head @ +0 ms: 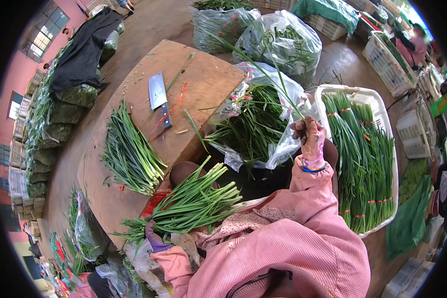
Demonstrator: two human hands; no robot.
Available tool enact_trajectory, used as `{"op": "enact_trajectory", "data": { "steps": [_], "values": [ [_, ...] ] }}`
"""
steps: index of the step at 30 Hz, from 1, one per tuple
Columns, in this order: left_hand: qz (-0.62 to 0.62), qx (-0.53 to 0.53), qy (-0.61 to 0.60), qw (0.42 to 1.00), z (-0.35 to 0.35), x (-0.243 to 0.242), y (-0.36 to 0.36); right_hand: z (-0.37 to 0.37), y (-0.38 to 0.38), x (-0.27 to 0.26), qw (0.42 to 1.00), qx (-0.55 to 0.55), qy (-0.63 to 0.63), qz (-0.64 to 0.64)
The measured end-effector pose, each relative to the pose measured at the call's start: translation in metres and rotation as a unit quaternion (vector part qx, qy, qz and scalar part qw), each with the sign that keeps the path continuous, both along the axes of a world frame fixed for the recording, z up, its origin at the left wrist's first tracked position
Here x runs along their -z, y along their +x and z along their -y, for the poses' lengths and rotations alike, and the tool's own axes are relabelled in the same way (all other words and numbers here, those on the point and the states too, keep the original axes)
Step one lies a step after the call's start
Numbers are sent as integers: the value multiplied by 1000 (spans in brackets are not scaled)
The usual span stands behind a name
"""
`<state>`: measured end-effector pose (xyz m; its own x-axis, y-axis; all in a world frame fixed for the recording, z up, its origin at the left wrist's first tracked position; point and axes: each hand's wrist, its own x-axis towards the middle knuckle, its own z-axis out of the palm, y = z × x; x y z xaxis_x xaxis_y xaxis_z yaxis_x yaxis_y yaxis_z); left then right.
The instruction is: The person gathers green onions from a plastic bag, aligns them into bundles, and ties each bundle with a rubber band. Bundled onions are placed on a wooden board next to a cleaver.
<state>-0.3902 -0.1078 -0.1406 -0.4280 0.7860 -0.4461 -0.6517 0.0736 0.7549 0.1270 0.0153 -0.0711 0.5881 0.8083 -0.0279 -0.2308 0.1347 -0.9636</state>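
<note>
My left hand, in a purple glove, grips the leafy end of a loose bunch of garlic chives lying across my lap. The pale cut ends of that bunch point up and to the right. My right hand, in a pink patterned glove with dark fingertips, pinches a few long green stalks that reach up and left. Below those stalks, loose greens fill an opened clear plastic bag. Another pile of chives rests on the wooden board, apart from both hands.
A cleaver with a black handle lies on the board near a red tie. To my right, a white plastic crate holds tied chive bundles. Filled bags stand beyond the board. Stacked greens line the left wall. A person is at upper right.
</note>
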Motion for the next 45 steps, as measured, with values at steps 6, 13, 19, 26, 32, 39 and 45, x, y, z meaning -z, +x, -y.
{"op": "enact_trajectory", "data": {
  "steps": [6, 13, 19, 26, 32, 39, 45],
  "values": [
    [-18, 38, 13, 999, -1, -13, 11, -3, 3, -3, 1000, -6, -27, -1],
    [-15, 38, 7, 999, -3, -20, 17, 1, 5, 8, 999, -18, -34, 1],
    [-14, -10, 1, 1000, 3, -20, 18, -74, 83, -65, 754, 113, -53, 645],
    [7, -30, -6, 1000, 8, -2, 13, -151, 182, -82, 701, -25, -148, 697],
    [-17, 19, 14, 1000, 8, -13, 15, -54, 95, 22, 814, -151, -284, 484],
    [-82, -3, -169, 982, 17, -43, 29, -9, 9, 30, 832, -285, -316, 355],
    [-88, 29, -64, 994, 31, -45, 36, 25, -60, 74, 861, -390, -74, 318]
  ]
}}
